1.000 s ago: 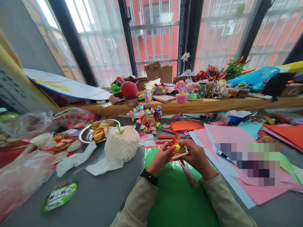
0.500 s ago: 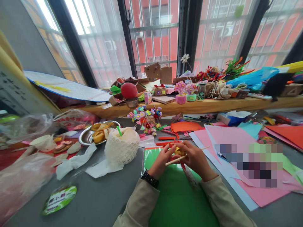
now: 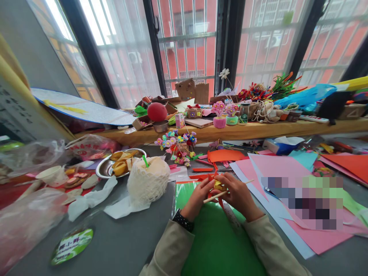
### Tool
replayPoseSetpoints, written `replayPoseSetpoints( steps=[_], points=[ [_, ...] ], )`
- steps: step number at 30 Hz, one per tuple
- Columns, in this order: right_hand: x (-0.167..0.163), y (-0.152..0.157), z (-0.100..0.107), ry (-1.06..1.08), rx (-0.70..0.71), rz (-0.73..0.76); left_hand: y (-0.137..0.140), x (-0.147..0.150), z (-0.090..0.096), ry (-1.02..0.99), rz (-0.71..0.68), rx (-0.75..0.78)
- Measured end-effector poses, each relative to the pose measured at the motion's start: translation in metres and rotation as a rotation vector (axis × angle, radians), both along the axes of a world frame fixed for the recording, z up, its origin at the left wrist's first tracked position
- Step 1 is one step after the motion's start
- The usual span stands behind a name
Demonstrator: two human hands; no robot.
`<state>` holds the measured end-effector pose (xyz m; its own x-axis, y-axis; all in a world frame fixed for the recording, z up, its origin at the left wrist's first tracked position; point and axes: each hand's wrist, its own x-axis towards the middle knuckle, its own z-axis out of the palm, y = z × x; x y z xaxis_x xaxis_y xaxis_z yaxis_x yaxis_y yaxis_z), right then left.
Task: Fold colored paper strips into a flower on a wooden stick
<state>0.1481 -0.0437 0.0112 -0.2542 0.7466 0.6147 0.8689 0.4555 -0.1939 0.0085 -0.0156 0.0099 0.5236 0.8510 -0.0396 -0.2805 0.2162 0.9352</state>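
Over the green sheet (image 3: 224,241), both hands meet around a small folded piece of red and yellow paper (image 3: 219,185). My left hand (image 3: 198,198) pinches its left side, fingers bent round the red part. My right hand (image 3: 238,193) grips the other side and also holds a thin wooden stick (image 3: 214,197), which slants across below the yellow part and sticks out beyond the knuckles. A printed paper strip (image 3: 230,215) lies just under the hands. My fingertips are partly hidden behind the paper.
Left of the hands stand a coconut in white netting (image 3: 149,180) with a green straw and a metal bowl (image 3: 100,166) of peels. Pink paper sheets (image 3: 322,239) spread at right. Behind are a cluster of small craft flowers (image 3: 175,142) and a wooden ledge (image 3: 258,129) with crafts.
The hands stay nearly in place, with slight finger movement on the paper. The red part beside the left fingers shows a little more, and the stick has shifted slightly.
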Motion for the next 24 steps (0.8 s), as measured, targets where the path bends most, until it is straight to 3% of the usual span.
replayPoseSetpoints(
  steps=[6, 16, 24],
  points=[
    [0.000, -0.002, 0.003, 0.070, -0.095, 0.076, -0.002, 0.003, -0.002, -0.017, -0.002, 0.013],
    [-0.002, 0.006, -0.004, 0.020, -0.134, -0.058, -0.002, 0.008, -0.007, -0.019, -0.109, -0.051],
    [0.001, 0.009, -0.008, 0.007, -0.108, -0.072, -0.001, 0.009, -0.009, -0.036, -0.153, -0.003]
  ],
)
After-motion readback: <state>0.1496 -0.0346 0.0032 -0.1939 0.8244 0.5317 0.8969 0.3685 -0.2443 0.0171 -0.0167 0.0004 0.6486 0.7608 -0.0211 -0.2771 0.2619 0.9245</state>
